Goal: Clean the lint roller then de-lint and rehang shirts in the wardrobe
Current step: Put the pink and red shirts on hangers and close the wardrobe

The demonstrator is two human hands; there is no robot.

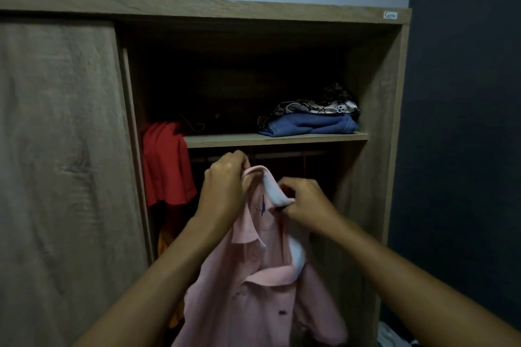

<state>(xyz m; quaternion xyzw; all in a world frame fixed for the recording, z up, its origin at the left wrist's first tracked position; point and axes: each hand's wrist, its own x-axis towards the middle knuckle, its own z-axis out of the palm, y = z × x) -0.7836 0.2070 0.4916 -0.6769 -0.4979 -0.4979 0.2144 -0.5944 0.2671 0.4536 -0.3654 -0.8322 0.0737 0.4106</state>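
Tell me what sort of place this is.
Most likely a bedroom or dressing corner, at an open wooden wardrobe. Folded clothes sit on its shelf, a red shirt hangs inside, and the left hand and right hand hold a pink shirt by its collar.
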